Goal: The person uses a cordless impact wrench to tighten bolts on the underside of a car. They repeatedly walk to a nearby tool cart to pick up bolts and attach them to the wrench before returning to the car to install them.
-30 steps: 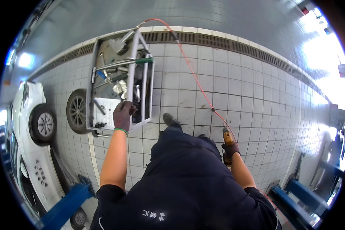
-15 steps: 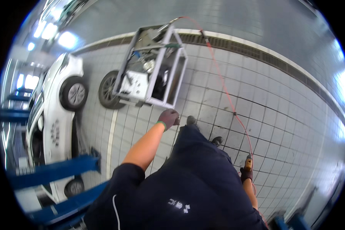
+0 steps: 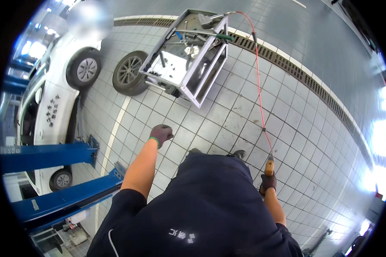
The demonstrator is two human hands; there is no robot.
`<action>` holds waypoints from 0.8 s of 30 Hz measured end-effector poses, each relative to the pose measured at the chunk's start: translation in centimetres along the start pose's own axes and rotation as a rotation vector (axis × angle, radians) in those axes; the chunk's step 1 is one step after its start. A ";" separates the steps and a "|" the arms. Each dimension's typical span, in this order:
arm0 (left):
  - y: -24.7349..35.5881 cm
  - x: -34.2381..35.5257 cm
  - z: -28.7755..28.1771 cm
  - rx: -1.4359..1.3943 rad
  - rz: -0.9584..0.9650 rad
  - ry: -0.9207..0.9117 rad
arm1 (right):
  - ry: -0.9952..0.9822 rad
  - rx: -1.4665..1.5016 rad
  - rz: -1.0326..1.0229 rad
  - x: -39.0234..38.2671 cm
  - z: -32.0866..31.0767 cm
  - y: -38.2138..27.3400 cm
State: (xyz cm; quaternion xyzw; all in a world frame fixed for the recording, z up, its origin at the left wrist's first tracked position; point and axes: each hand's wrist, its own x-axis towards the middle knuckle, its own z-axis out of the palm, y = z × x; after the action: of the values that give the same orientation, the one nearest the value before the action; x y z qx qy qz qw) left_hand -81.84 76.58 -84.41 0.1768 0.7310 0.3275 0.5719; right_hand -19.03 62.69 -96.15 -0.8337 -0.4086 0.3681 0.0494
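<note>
**Air tool in the right hand, cart ahead on the tiles**

On the tiled floor point(image 3: 227, 115) of a workshop bay, a person in dark workwear is standing and looking down past their own chest. Their right hand point(image 3: 268, 183), gloved dark, is hanging low at the right side with its grip clamped around the handle of an orange tool point(image 3: 269, 165). The tool's long axis is pointing up and away from the hand, toward the far side of the floor, and a thin red hose point(image 3: 258, 85) is running from its tip in a long line across the tiles up to the top of a metal cart point(image 3: 188, 55).

The left hand point(image 3: 161, 133), also in a dark glove with a green cuff, is reaching forward on a bare forearm over the tiles. Its fingers are curling loosely together around nothing; it is touching nothing. The cart is lying ahead of it and slightly to the right, well apart from the glove, with bare tiles between. Of the two hands, the left is the nearer to the cart; the right is joined to it only through the hose.

The cart is standing tilted in the fisheye view, its open frame showing trays with small parts. Just beside its left edge a loose wheel point(image 3: 130, 73) is lying on the floor. Farther left a white car point(image 3: 51, 107) is sitting on a blue lift point(image 3: 47, 156). A drain grate point(image 3: 313, 85) is running along the far edge of the tiles.
</note>
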 end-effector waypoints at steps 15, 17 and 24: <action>-19.4 -8.1 -23.4 -0.546 -0.193 0.450 | 0.200 -0.643 -1.015 -0.7 8.7 -59.8; -20.2 -7.8 -23.8 -0.634 -0.211 0.490 | 0.212 -0.699 -1.079 0.4 10.5 -66.5; -16.4 -5.7 -23.9 -0.683 -0.254 0.659 | 0.237 -1.017 -1.144 10.2 18.4 -83.8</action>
State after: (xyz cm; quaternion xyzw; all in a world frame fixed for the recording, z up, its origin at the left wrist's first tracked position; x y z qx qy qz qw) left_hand -101.03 54.47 -88.36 -0.2245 0.7396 0.5150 0.3706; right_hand -81.11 121.39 -83.20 -0.4469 -0.8865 -0.0394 -0.1136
